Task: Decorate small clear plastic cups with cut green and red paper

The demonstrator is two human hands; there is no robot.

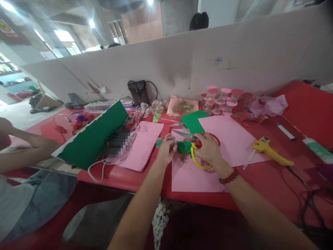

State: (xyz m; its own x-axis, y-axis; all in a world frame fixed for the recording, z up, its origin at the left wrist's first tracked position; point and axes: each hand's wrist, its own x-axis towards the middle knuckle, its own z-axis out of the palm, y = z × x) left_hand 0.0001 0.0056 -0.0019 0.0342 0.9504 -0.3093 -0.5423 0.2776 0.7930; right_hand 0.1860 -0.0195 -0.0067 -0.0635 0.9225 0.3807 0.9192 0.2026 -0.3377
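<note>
My right hand (209, 149) is closed around scissors (186, 134) with yellow and red handles. Their metal blades stick out past the fingers, pointing left. Between my two hands is a small green paper piece (184, 147), its right end close to the right fingers and scissor handles. The fingers of my left hand (166, 152) are pinched at its left edge. A clear plastic piece (170, 138) shows just behind the left fingertips; whether they touch it I cannot tell. Under both hands lies a pink sheet (195, 182) with brownish bits on it.
A yellow glue gun (272, 151) with a black cord lies at the right. Pink-topped clear cups (221, 100) stand behind, near a black bag (137, 92). A green board (96, 139) leans at the left, beside a stack of pink sheets (145, 152) and another person's arm (28, 149).
</note>
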